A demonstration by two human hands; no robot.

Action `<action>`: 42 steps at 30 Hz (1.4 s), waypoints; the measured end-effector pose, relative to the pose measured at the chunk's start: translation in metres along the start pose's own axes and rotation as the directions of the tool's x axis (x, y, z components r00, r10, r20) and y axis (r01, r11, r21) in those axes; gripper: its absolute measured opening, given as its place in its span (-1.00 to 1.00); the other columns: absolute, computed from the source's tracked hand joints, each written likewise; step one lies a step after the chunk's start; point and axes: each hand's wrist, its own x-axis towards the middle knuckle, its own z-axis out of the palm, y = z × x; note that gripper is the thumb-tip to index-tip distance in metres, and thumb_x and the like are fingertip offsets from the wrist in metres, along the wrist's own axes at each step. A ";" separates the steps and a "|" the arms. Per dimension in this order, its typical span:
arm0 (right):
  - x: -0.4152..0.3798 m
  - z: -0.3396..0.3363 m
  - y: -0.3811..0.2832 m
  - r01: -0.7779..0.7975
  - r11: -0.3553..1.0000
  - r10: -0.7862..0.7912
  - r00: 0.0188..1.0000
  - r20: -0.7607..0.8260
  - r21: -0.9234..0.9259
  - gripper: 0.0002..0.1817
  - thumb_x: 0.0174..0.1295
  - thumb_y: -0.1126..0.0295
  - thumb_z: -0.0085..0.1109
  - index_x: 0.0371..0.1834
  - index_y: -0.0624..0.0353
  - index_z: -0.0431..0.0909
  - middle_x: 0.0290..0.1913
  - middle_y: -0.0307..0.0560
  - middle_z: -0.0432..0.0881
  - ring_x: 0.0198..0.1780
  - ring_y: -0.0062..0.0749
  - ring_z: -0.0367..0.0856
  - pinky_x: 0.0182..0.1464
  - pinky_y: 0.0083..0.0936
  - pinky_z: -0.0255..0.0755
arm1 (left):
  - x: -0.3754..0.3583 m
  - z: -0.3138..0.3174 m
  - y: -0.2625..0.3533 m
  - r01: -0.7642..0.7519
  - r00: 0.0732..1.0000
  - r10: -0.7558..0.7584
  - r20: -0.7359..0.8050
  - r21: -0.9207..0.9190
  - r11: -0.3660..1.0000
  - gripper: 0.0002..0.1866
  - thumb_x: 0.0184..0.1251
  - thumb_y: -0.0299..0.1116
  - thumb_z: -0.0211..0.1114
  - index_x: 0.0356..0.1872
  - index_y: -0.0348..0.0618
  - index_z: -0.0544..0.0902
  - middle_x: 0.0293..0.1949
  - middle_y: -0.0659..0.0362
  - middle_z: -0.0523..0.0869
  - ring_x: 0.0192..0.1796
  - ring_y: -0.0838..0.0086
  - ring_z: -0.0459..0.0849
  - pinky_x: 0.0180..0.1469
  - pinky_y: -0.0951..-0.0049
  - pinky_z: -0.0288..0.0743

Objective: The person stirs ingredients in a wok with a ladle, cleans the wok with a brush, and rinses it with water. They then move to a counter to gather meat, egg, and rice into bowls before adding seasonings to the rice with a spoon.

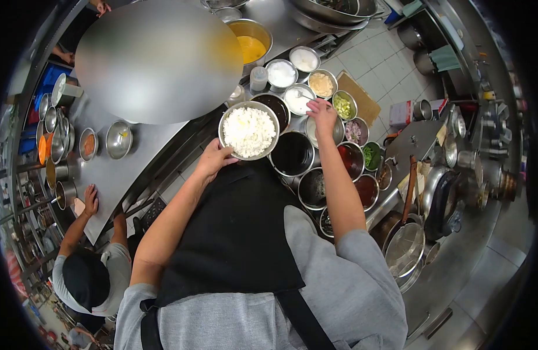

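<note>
My left hand grips the rim of a metal bowl heaped with white rice, thumb over the edge. The bowl is held level in front of my apron. My right hand reaches over the seasoning containers, its fingers pinched on a thin spoon. The spoon's end rests in a round container of white powder. Close by are a container of pale minced stuff, one of chopped light-green vegetable and a pot of dark sauce.
Two more containers of white grains stand beyond, beside a squeeze bottle and a pot of yellow liquid. A strainer lies at right. A co-worker leans on the steel counter at left. A blurred patch hides the upper left.
</note>
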 end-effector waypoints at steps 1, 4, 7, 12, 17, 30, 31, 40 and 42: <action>0.002 -0.001 0.000 -0.035 0.998 0.036 0.999 -0.016 0.054 -0.66 0.45 0.38 -0.15 0.08 0.48 0.35 -0.04 0.27 0.62 -0.08 -0.07 0.70 -0.18 -0.35 0.63 | 0.002 -0.001 -0.001 -0.004 1.000 0.004 0.002 0.002 1.000 -0.69 0.32 -0.52 0.15 0.05 -0.33 0.38 -0.12 0.05 0.60 -0.20 0.34 0.71 -0.15 0.48 0.68; 0.004 -0.011 0.001 -0.095 0.975 0.104 0.994 -0.038 0.199 -0.68 0.42 0.42 -0.17 0.08 0.49 0.35 -0.03 0.29 0.61 -0.06 -0.06 0.69 -0.14 -0.36 0.63 | 0.004 -0.002 -0.006 -0.017 1.000 0.017 -0.009 -0.016 1.000 -0.74 0.32 -0.51 0.17 -0.01 -0.32 0.39 -0.12 0.07 0.58 -0.18 0.36 0.69 -0.13 0.46 0.69; 0.003 -0.024 -0.007 -0.160 0.932 0.172 0.985 -0.007 0.324 -0.68 0.40 0.46 -0.19 0.09 0.50 0.35 -0.01 0.31 0.60 -0.02 -0.06 0.67 -0.09 -0.38 0.61 | 0.001 0.003 -0.007 -0.021 0.999 0.020 -0.034 -0.027 0.999 -0.75 0.32 -0.52 0.17 -0.04 -0.31 0.39 -0.11 0.07 0.58 -0.16 0.37 0.67 -0.12 0.44 0.70; -0.017 -0.033 -0.027 -0.206 0.907 0.204 0.978 0.042 0.367 -0.68 0.42 0.47 -0.24 0.11 0.48 0.33 0.04 0.31 0.58 0.04 -0.08 0.65 -0.06 -0.42 0.59 | -0.003 0.014 0.000 -0.032 0.999 0.029 -0.034 -0.068 0.997 -0.72 0.31 -0.54 0.15 0.02 -0.32 0.39 -0.09 0.07 0.58 -0.13 0.35 0.67 -0.11 0.44 0.69; -0.075 -0.016 -0.073 -0.154 0.945 0.122 0.984 0.127 0.289 -0.67 0.45 0.40 -0.15 0.10 0.47 0.37 -0.02 0.25 0.62 -0.02 -0.10 0.68 -0.14 -0.45 0.58 | 0.007 0.018 0.005 -0.078 0.997 0.077 -0.030 -0.042 0.996 -0.74 0.29 -0.57 0.16 -0.03 -0.35 0.41 -0.13 0.04 0.57 -0.21 0.35 0.69 -0.18 0.43 0.70; -0.033 0.020 -0.067 0.232 0.942 -0.205 0.970 0.133 -0.241 -0.67 0.47 0.30 -0.11 0.06 0.32 0.51 -0.12 -0.03 0.70 -0.23 -0.46 0.71 -0.41 -0.65 0.50 | 0.001 0.010 0.012 -0.062 0.997 0.065 -0.047 0.065 0.996 -0.81 0.30 -0.55 0.16 -0.10 -0.31 0.41 -0.23 0.15 0.51 -0.19 0.44 0.64 -0.15 0.47 0.70; -0.022 0.032 -0.060 0.245 0.937 -0.209 0.964 0.165 -0.249 -0.68 0.47 0.30 -0.10 0.06 0.30 0.51 -0.12 -0.04 0.70 -0.24 -0.47 0.71 -0.42 -0.65 0.50 | 0.000 0.009 0.013 -0.061 0.997 0.064 -0.049 0.065 0.996 -0.81 0.30 -0.55 0.16 -0.10 -0.31 0.41 -0.23 0.15 0.51 -0.19 0.44 0.64 -0.15 0.47 0.70; 0.051 0.084 -0.007 0.219 0.877 -0.157 0.972 0.176 -0.427 -0.72 0.45 0.35 -0.12 -0.04 0.32 0.52 -0.19 0.00 0.70 -0.26 -0.37 0.74 -0.46 -0.55 0.55 | 0.002 0.003 0.017 -0.028 1.000 0.027 0.015 0.072 0.997 -0.84 0.33 -0.52 0.16 -0.13 -0.29 0.41 -0.22 0.16 0.53 -0.21 0.45 0.67 -0.16 0.50 0.68; 0.057 0.082 -0.009 0.038 0.990 -0.033 0.999 0.042 -0.135 -0.72 0.43 0.37 -0.12 -0.03 0.37 0.49 -0.18 0.09 0.69 -0.23 -0.30 0.74 -0.43 -0.52 0.57 | 0.006 0.000 0.014 -0.024 1.000 0.023 0.016 0.067 0.997 -0.83 0.33 -0.53 0.16 -0.12 -0.30 0.41 -0.24 0.17 0.52 -0.23 0.45 0.67 -0.16 0.51 0.69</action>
